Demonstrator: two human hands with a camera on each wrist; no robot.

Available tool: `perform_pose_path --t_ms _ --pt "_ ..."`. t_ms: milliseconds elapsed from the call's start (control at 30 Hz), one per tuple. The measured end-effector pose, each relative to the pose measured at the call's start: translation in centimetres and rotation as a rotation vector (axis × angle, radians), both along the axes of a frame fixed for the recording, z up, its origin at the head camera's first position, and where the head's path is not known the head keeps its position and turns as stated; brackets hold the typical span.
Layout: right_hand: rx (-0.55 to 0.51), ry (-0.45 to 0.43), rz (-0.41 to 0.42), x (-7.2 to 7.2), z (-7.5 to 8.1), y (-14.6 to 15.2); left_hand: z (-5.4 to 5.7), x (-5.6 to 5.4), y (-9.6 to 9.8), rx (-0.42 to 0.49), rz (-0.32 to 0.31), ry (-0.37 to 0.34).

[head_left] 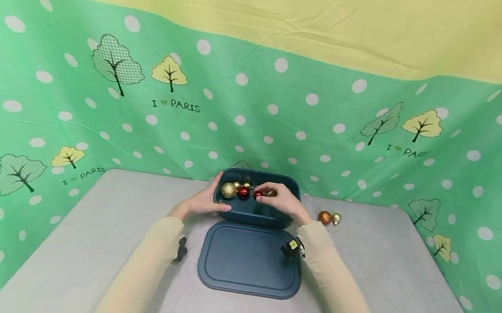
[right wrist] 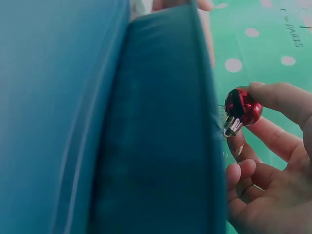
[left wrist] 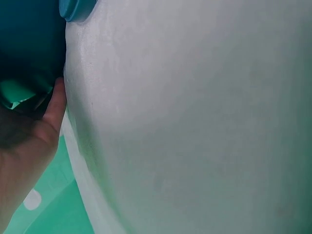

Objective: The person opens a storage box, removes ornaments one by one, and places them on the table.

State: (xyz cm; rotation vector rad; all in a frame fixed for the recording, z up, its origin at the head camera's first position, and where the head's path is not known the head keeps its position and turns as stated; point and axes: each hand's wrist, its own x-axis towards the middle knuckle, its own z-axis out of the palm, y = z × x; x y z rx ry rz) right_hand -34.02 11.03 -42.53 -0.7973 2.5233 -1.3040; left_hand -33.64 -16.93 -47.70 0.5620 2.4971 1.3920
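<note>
A dark blue lidded-type plastic container [head_left: 251, 219] stands uncovered at the back of the table. My left hand [head_left: 201, 202] holds its left end, thumb along the front corner and fingers up the left side. My right hand [head_left: 279, 199], over the container's right half, pinches a small shiny red bauble [right wrist: 243, 106] with a silver cap between thumb and fingertips. Inside the container lie a glittery gold bauble [head_left: 228, 190], another red bauble [head_left: 244, 192] and small gold baubles [head_left: 247, 185]. In the left wrist view my thumb [left wrist: 56, 105] lies against the container's wall.
The blue lid [head_left: 250, 262] lies flat in front of the container, beneath my right wrist. To the right on the grey table [head_left: 131, 266] sit a copper-orange bauble [head_left: 325, 217] and a small gold bauble [head_left: 336, 218]. A green dotted curtain [head_left: 218, 123] hangs behind.
</note>
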Motion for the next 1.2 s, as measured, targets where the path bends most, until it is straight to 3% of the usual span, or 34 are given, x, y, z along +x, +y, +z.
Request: perform_pose_path --t_ms 267,467,667,900,1000,1067,1167,1200 --pt "-0.014 0.037 0.009 1.1 1.4 2.2 -0.1 0.1 -0.1 0.013 -0.014 0.012" --pt "-0.010 0.039 0.030 1.8 1.0 3.7 0.1 0.3 -0.1 0.010 -0.031 0.049" --pt "-0.045 0.067 0.062 2.6 0.6 5.3 0.0 0.1 -0.1 -0.005 -0.018 0.022" --pt "-0.047 0.076 0.019 3.7 1.5 7.3 -0.2 0.0 -0.1 0.005 -0.013 0.017" --pt "-0.058 0.082 0.006 4.4 2.6 8.1 0.3 0.2 0.0 0.030 -0.022 0.001" --pt "-0.069 0.067 -0.008 4.8 3.3 8.6 1.3 0.8 0.1 0.037 -0.033 -0.009" --pt "-0.065 0.054 -0.050 4.5 3.0 9.9 3.1 1.8 0.4 0.032 -0.047 -0.018" --pt "-0.068 0.052 -0.064 4.2 2.5 10.4 3.0 1.8 0.4 0.029 -0.045 -0.012"
